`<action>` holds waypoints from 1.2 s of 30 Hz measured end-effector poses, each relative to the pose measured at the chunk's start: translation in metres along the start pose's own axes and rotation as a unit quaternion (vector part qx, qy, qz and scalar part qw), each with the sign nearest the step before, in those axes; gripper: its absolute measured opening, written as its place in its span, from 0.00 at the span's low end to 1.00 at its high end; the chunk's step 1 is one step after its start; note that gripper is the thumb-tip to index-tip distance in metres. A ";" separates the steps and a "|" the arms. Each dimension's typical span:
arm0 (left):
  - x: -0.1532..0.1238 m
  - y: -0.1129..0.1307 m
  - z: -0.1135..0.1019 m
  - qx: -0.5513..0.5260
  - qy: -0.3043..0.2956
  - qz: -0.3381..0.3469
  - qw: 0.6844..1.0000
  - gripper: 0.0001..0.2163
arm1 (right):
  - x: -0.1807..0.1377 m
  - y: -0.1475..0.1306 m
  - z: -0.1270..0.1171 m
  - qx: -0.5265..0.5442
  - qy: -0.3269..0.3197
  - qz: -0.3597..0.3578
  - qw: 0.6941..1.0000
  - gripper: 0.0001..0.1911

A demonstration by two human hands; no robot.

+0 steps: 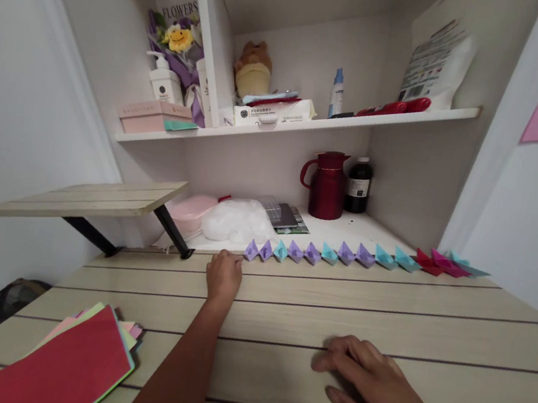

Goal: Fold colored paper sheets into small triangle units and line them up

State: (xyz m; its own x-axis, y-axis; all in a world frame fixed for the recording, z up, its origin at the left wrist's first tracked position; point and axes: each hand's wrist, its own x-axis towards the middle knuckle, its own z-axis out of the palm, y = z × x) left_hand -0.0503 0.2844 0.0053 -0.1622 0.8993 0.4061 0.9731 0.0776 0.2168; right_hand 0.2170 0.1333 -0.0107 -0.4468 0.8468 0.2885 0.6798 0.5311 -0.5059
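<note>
A row of small folded paper boats in purple, teal, red and magenta runs along the back edge of the wooden table. My left hand (223,277) reaches to the row's left end, fingers curled and closed, right beside the leftmost purple paper boat (251,251). Whether the fingertips grip anything is hidden from view. Lower right, my right hand (365,384) hovers low over or rests on the tabletop (268,376), holding nothing, with thumb and fingers apart. At the front left lies a stack of coloured paper (68,360), a red sheet uppermost.
Behind the boats stand a dark red jug (328,187), a dark bottle (358,186) and a white fluffy bundle (238,220). A small raised wooden shelf (92,195) on black legs is at the left. Above, a white shelf (351,125) carries toiletries and other items.
</note>
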 end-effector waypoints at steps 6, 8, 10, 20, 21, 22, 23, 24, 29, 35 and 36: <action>-0.008 -0.002 -0.007 -0.021 0.012 -0.053 0.998 0.13 | 0.006 0.001 -0.004 0.033 0.007 0.011 0.999 0.11; -0.018 -0.002 -0.010 -0.027 0.010 -0.055 0.998 0.13 | 0.006 0.003 -0.005 0.038 0.011 0.007 0.999 0.11; -0.033 -0.001 -0.014 -0.031 0.002 -0.047 0.998 0.13 | 0.006 0.005 -0.005 0.037 0.010 0.000 0.999 0.11; -0.152 0.011 -0.052 -0.031 -0.034 0.039 0.998 0.15 | 0.010 0.028 0.013 -0.043 0.037 -0.063 0.996 0.15; -0.166 0.012 -0.055 -0.041 -0.050 0.056 0.996 0.17 | 0.009 0.029 0.015 -0.069 0.045 -0.070 0.994 0.16; -0.178 0.012 -0.059 -0.055 -0.067 0.079 0.993 0.18 | 0.009 0.028 0.018 -0.099 0.055 -0.077 0.991 0.16; -0.189 0.011 -0.063 -0.068 -0.083 0.100 0.989 0.19 | 0.008 0.027 0.020 -0.130 0.065 -0.081 0.986 0.17; -0.198 0.010 -0.068 -0.084 -0.102 0.125 0.983 0.20 | 0.006 0.026 0.022 -0.159 0.070 -0.080 0.981 0.17; -0.200 -0.013 -0.120 -0.167 -0.149 0.291 0.930 0.15 | -0.006 0.009 0.029 -0.249 0.073 -0.045 0.965 0.18; -0.162 -0.079 -0.172 0.043 -0.050 0.037 0.997 0.19 | -0.017 -0.013 0.029 -0.253 0.061 -0.020 0.965 0.19; -0.159 -0.092 -0.173 0.052 -0.058 0.009 0.997 0.21 | -0.018 -0.015 0.029 -0.251 0.060 -0.018 0.966 0.19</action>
State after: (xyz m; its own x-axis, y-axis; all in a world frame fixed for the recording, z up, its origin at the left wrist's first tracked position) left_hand -0.1422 0.0599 0.0740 -0.1300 0.9445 0.3019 0.9884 0.0993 0.1150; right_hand 0.1979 0.1096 -0.0315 -0.4247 0.8090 0.4064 0.8753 0.4816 -0.0438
